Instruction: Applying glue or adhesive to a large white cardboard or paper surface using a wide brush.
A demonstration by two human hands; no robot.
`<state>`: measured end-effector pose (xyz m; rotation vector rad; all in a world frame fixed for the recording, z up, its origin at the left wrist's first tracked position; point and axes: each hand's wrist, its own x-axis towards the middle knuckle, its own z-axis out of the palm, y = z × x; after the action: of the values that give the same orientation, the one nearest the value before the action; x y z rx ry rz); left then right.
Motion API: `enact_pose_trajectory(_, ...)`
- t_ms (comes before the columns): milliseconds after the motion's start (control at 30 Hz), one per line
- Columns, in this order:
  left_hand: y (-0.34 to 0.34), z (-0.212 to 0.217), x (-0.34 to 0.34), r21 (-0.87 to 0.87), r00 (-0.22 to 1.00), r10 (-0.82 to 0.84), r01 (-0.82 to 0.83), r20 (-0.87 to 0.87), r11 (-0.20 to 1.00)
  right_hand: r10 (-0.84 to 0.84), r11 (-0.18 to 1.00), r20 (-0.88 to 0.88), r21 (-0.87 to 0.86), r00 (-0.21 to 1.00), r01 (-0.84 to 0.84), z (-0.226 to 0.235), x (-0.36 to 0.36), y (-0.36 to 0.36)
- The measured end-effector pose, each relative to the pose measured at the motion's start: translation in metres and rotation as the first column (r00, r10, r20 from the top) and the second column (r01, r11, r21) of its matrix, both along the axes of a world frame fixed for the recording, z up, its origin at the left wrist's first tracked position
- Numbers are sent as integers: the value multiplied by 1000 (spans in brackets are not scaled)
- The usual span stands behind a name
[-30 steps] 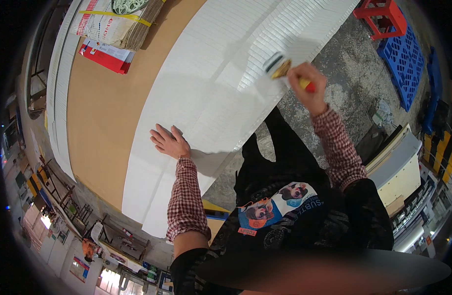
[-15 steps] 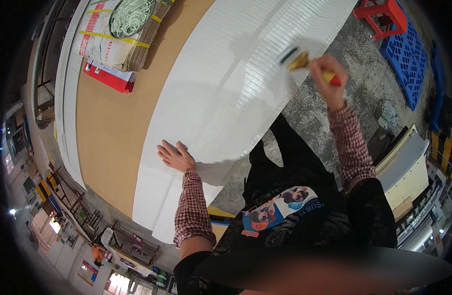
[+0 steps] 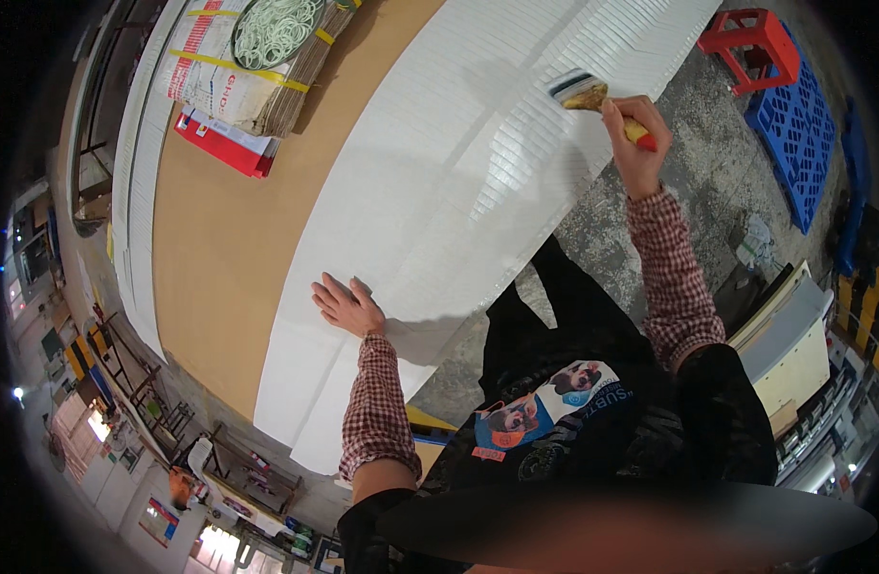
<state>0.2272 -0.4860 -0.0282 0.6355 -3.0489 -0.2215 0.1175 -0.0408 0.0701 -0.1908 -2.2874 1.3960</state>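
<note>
Paintbrush (image 3: 585,98): handle (image 3: 638,134) gripped in our right hand (image 3: 640,165), bristles (image 3: 567,80) left of grip, over fanned white sheets (image 3: 411,182). Left hand (image 3: 349,306): open, flat on these, lower left; we judge light, even strokes best.

Left hand (image 3: 350,304) bare | right hand (image 3: 640,143) bare | left forearm cover (image 3: 372,411) is checked maroon-and-white, gathered near the elbow | right forearm cover (image 3: 674,273) matches | top (image 3: 640,450) is black, short-sleeved; front print (image 3: 545,411) mixes blue, white, orange | trousers (image 3: 578,306) are black
</note>
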Motion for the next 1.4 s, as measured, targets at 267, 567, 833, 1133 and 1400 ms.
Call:
enact_pose_trajectory(267, -2, -2, 0, 29, 1000, 12, -13, 9, 1000, 363, 922, 78, -172, 929, -346, 5, 38, -58)
enact_pose_trajectory(567, -4, -2, 0, 55, 1000, 21, -21, 9, 998, 371, 928, 51, -60, 927, -368, -6, 30, -74)
enact_pose_trajectory(833, -3, -1, -1, 74, 1000, 14, -14, 3, 997, 249, 968, 23, 21, 968, -249, -4, 32, -85)
enact_pose_trajectory(1133, -6, -2, 2, 81, 1000, 1, -1, -5, 997, 116, 993, 123, -35, 986, -113, 5, 45, -102)
enact_pose_trajectory(1400, 2, 2, 7, 9, 998, -48, 48, -28, 999, 421, 873, 19, -282, 907, -399, 21, 91, -116)
